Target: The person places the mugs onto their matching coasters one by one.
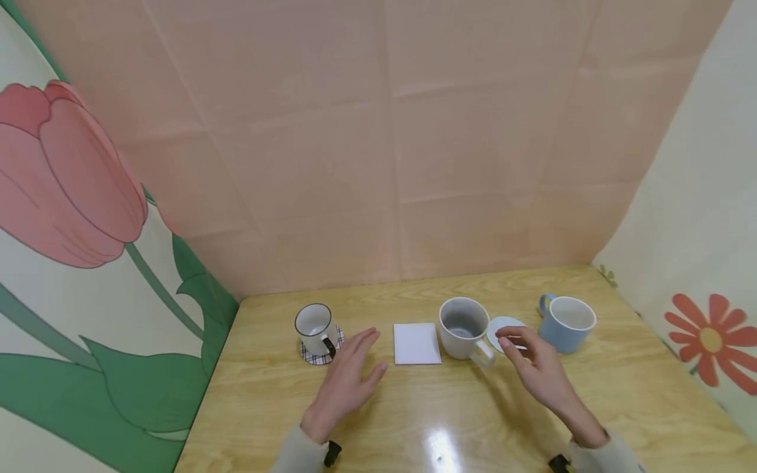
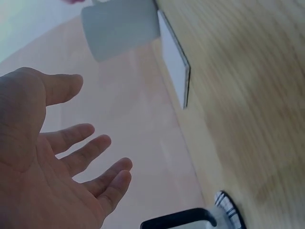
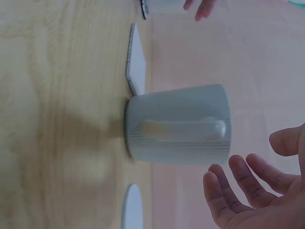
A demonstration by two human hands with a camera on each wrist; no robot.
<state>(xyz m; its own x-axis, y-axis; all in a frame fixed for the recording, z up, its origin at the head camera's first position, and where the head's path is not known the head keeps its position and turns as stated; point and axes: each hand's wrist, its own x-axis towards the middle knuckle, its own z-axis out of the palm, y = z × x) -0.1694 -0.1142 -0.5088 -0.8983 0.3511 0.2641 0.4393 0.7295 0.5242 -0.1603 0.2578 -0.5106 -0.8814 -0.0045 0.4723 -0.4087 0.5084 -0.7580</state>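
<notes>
In the head view a white mug (image 1: pixel 464 328) stands between a square white coaster (image 1: pixel 416 343) and a round pale-blue coaster (image 1: pixel 504 328). My right hand (image 1: pixel 541 374) is just right of that mug's handle, fingers loosely bent, holding nothing; the right wrist view shows its fingertips near the ribbed mug (image 3: pixel 178 126). My left hand (image 1: pixel 345 387), fingers extended and holding nothing, hovers between the square coaster and a black-rimmed mug (image 1: pixel 313 325), which stands on a plaid coaster (image 1: pixel 316 359). In the left wrist view, the left palm (image 2: pixel 47 191) and spread fingers touch nothing.
A blue mug (image 1: pixel 566 325) stands at the right of the wooden table (image 1: pixel 266 407), beyond the round coaster. Behind the table hangs a pinkish cloth (image 1: pixel 307 164). Flower-patterned panels flank both sides.
</notes>
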